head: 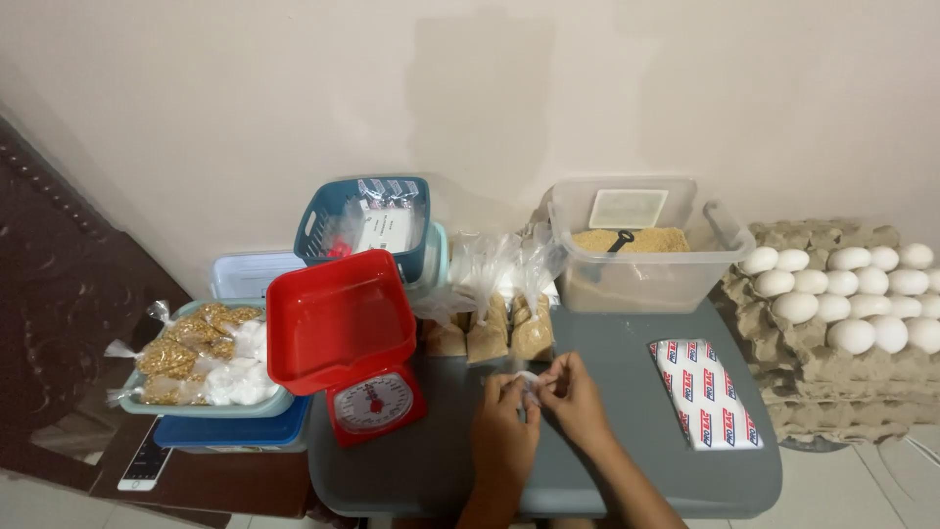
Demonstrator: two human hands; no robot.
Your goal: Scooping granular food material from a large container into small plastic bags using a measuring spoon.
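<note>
Both hands meet over the grey worktop (627, 460), just right of the red scale (348, 343). Left hand (504, 426) and right hand (576, 397) each pinch a small clear bag (530, 380) between the fingertips; bag sits between the two hands, off the surface. Behind the hands, right of the scale: filled bags (499, 328) of brown grain standing upright. Further right, a clear tub (646, 250) of the same grain with a black scoop (620, 240). White wrapped pack (705, 392) lies flat, well right of the scale. Egg trays (842, 323) at far right.
</note>
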